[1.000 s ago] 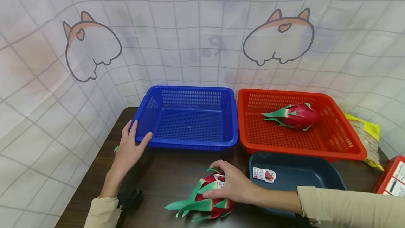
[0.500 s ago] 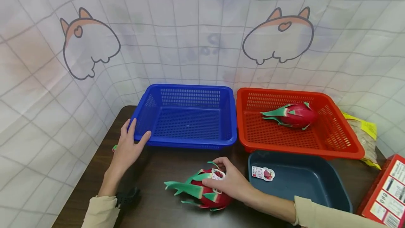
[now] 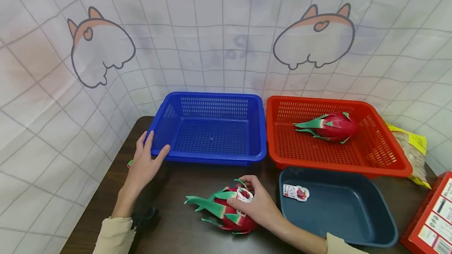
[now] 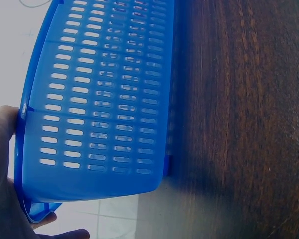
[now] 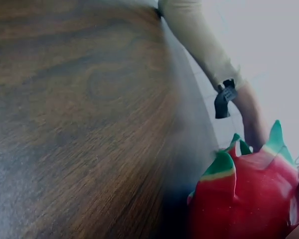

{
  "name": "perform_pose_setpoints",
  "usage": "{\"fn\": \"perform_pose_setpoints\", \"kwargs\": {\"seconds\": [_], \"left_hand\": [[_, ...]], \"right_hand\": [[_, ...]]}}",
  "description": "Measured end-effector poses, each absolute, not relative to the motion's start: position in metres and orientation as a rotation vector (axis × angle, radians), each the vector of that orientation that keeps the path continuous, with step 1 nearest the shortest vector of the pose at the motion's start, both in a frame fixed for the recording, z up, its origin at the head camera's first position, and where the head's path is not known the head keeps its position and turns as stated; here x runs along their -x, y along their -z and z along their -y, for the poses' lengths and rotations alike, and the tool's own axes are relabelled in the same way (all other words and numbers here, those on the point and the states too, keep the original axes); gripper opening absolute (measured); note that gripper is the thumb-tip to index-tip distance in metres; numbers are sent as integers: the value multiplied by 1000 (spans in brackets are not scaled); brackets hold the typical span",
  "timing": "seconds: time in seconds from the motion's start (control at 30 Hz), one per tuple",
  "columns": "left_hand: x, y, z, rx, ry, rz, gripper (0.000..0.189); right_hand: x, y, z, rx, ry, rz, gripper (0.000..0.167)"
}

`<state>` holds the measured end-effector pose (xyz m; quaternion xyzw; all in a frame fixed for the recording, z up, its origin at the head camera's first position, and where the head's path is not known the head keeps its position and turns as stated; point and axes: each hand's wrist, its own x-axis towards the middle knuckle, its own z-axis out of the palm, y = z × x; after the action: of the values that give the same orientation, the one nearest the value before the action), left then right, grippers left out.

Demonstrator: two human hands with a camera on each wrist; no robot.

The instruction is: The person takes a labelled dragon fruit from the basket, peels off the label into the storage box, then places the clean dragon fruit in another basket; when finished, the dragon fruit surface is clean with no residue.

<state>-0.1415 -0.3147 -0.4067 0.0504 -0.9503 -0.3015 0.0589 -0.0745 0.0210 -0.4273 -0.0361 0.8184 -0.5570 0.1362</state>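
Observation:
My right hand (image 3: 259, 207) grips a red dragon fruit (image 3: 245, 225) from its right side, thumb and fingers curled over it near a white sticker (image 3: 244, 195). Its long green leaf tips point left, over the dark table. In the right wrist view the red dragon fruit (image 5: 244, 204) fills the lower right corner, with little of the hand showing. At the front left corner of the blue basket (image 3: 212, 158), my left hand (image 3: 143, 167) rests on the rim with its fingers extended. The left wrist view shows the slotted basket wall (image 4: 99, 185) and the thumb at the rim.
A red basket (image 3: 332, 167) holding another dragon fruit (image 3: 339, 126) stands right of the blue one. In front of it is a dark tray (image 3: 339, 214) with a dragon fruit label (image 3: 296, 193). A yellow-topped bag (image 3: 416, 144) and a red box (image 3: 432, 218) sit far right.
The dragon fruit in my right hand has turned and shifted slightly away from me. My right forearm has moved lower, uncovering more of the dark tray. The left hand stays at the basket corner.

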Motion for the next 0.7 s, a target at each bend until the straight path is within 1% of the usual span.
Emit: {"fn": "perform_pose_setpoints", "kwargs": {"seconds": [0.7], "left_hand": [[140, 404, 315, -147, 899, 2896, 89]], "right_hand": [[70, 429, -20, 238, 1579, -2408, 60]]}}
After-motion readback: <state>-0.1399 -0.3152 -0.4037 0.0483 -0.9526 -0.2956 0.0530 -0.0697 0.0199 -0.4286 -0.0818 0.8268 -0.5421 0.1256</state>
